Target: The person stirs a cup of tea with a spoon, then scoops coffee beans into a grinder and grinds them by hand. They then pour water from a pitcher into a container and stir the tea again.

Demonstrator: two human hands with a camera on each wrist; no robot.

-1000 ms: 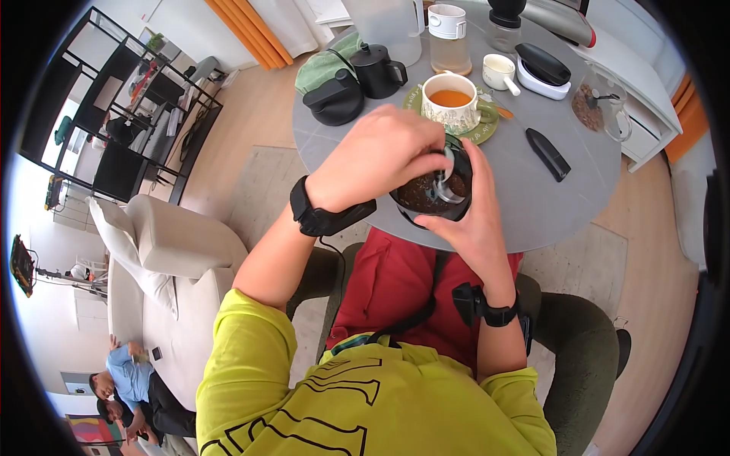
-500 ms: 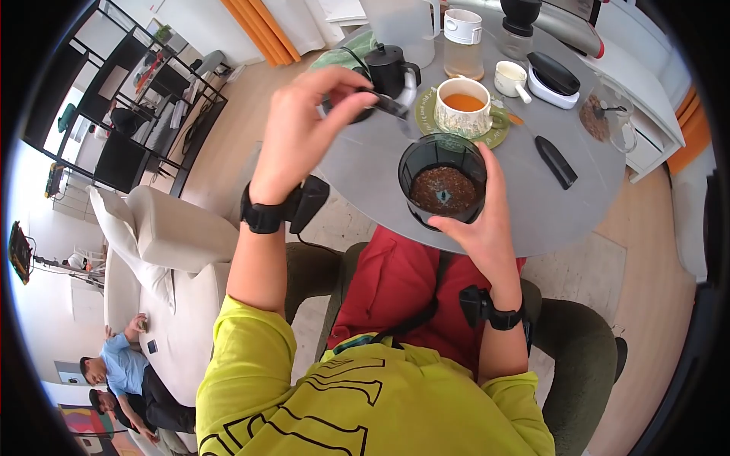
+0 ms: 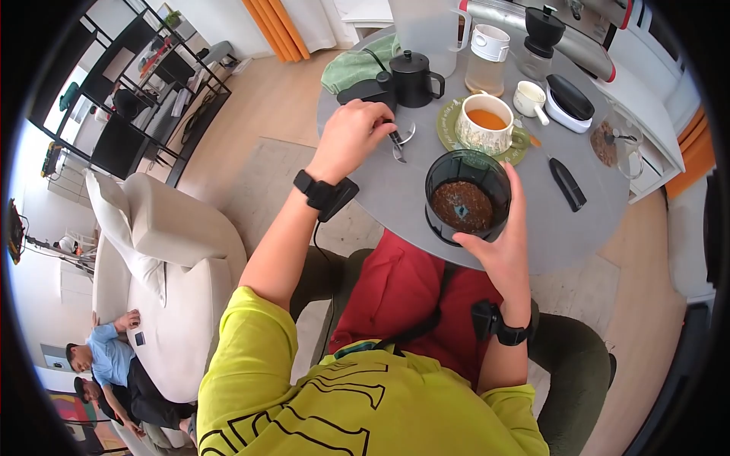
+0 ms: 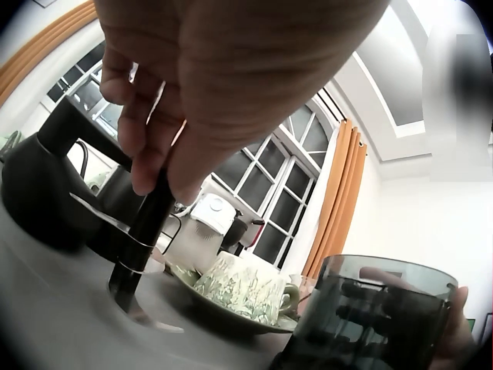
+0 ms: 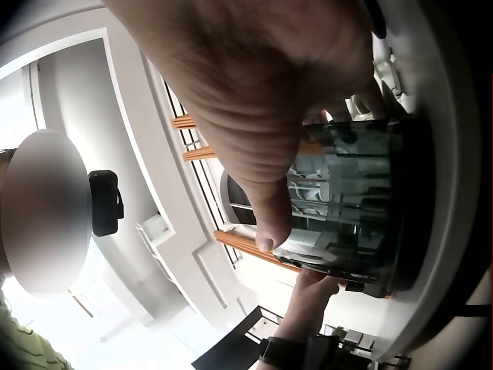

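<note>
One left-hand grip (image 3: 351,140) pinches a black-handled tool (image 3: 395,137), and the right-hand grip (image 3: 508,254) holds a see-through cup (image 3: 465,165), likely to steady it.

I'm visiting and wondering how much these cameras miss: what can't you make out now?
- Small tool's upper end: head view, left hand covers it.
- Black pot's contents: head view, lid hides them.
- Dark cup's bottom: left wrist view, lower edge cuts it off.
- Green saucer's lettering: head view, too small.

head view above, wrists low
</note>
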